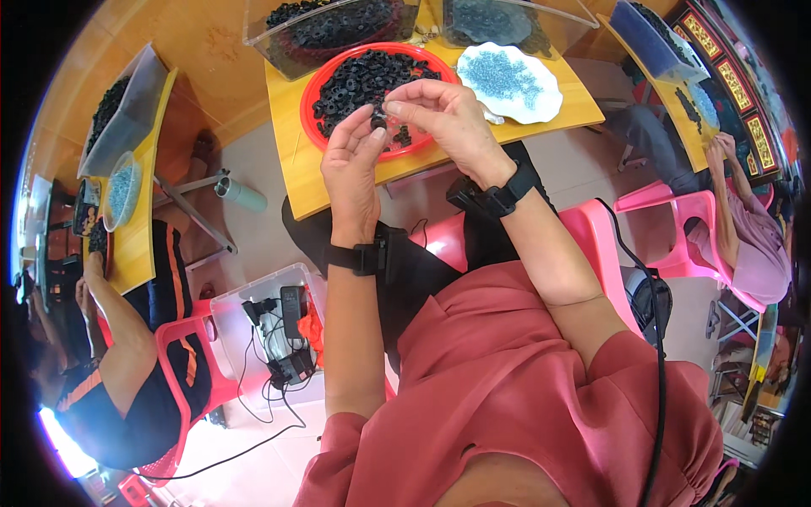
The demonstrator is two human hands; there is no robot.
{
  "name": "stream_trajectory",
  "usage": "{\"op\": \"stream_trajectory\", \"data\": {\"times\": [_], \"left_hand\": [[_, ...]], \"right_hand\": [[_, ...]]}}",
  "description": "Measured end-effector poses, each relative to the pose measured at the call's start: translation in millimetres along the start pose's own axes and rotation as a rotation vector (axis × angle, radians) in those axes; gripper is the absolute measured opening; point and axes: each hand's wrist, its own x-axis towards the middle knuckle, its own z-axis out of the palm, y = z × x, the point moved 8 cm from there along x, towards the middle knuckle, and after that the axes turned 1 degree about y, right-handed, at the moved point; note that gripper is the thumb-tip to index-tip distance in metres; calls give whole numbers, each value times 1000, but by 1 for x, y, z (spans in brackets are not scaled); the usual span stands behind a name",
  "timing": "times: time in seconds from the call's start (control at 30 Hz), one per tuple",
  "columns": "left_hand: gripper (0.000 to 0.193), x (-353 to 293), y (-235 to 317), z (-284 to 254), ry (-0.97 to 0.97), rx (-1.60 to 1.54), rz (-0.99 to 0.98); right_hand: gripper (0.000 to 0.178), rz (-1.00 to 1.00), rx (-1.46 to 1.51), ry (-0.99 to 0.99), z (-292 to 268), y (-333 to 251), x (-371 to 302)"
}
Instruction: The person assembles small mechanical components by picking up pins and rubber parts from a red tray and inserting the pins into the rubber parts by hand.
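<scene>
Over the near side of a red round tray [307, 118], both my hands meet fingertip to fingertip. Small black ring-like parts [363, 80] are heaped in that tray, with a few loose ones [404, 135] nearer me. My left hand [353, 165] pinches a small black part [378, 122] between thumb and fingers. Close beside it, my right hand [448, 118] has thumb and forefinger pressed together; whatever is between them is too small to make out. To the right of the tray sits a white scalloped plate [541, 108] bearing many small clear bluish pieces [503, 76].
Clear bins [338, 29] of black parts stand at the table's far edge. The yellow table [296, 169] ends before my lap. A plastic box [253, 296] with cables is at lower left. Co-workers sit at tables left and right. A black cable [659, 380] runs along my right side.
</scene>
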Motion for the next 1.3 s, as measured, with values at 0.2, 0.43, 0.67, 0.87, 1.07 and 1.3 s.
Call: {"op": "stream_trajectory", "data": {"times": [0.2, 0.43, 0.67, 0.87, 1.07, 1.3], "left_hand": [[36, -1, 2, 7, -33, -20, 3], [35, 1, 2, -2, -1, 103, 44], [32, 1, -1, -4, 31, 83, 13], [19, 2, -9, -6, -20, -25, -34], [17, 8, 0, -24, 67, -95, -62], [19, 8, 1, -27, 83, -76, -71]], "right_hand": [[18, -68, -32, -17, 2, 3, 4], [15, -255, -531, -40, 6, -12, -1], [15, -516, -745, -116, 15, -26, -7], [16, -333, -502, -158, 9, -9, 1], [18, -187, -755, 161, -63, 12, 28], [18, -165, -1070, 85, -56, 33, 39]]}}
